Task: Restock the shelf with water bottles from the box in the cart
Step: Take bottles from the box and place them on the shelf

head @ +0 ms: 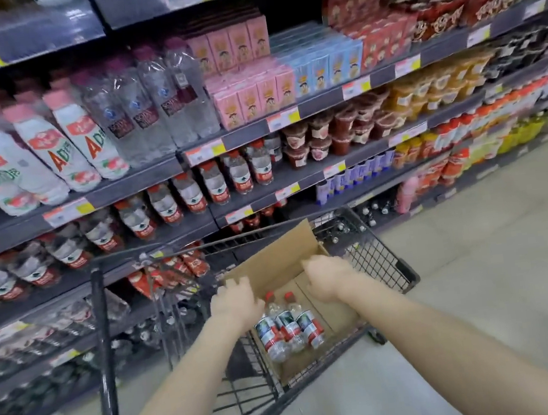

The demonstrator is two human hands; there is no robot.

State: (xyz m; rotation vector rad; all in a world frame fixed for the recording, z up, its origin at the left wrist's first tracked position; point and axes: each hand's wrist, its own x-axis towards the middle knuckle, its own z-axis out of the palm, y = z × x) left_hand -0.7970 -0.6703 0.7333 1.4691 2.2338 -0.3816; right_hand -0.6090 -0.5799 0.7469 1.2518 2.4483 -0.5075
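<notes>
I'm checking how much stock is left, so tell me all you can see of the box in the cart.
The box is plain brown cardboard, open at the top, its far flap standing up. It sits in the black wire cart. Three clear bottles with red caps and red labels lie side by side at its near end; the rest looks bare. Both hands hover over it, the left hand just above the bottles.

White lychee-drink bottles with pink caps (38,157) stand on an upper tier, just beside clear soda-water bottles with dark labels (146,105). To their right sit pink drink cartons (251,89), then blue drink cartons (327,62) and red boxes (379,35). Lower down are dark jelly cups (326,135), orange cups (423,89), and a pale tiled floor (495,249).
</notes>
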